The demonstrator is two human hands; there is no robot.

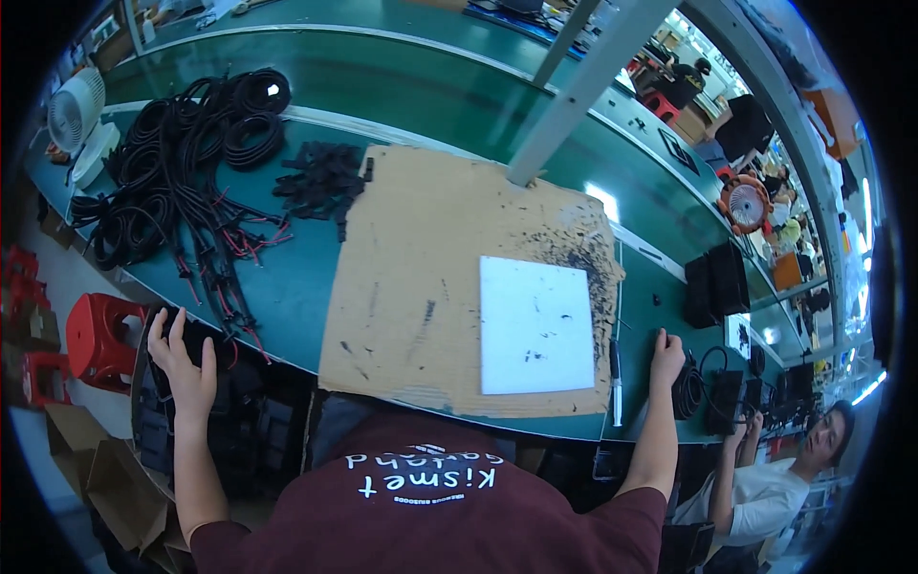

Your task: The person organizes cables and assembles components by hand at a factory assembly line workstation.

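My left hand (185, 368) is at the table's left edge, fingers spread, above a box of black plastic parts (273, 430). Dark shapes lie behind its fingers, and I see none gripped. On the right, my right hand (667, 358) is closed over the green table; whatever its curled fingers hold, if anything, is hidden. Just left of it lies a slim knife-like tool (617, 397). Between my hands a worn cardboard sheet (397, 249) bears a white square board (535, 335) with dark scraps on it.
Black cable coils (158, 177) with red-tipped ends and a heap of black strips (320, 187) lie far left. A grey post (583, 91) rises behind the cardboard. Black bins (717, 282) stand right; a co-worker (765, 493) sits beyond. Red stools (100, 340) are at left.
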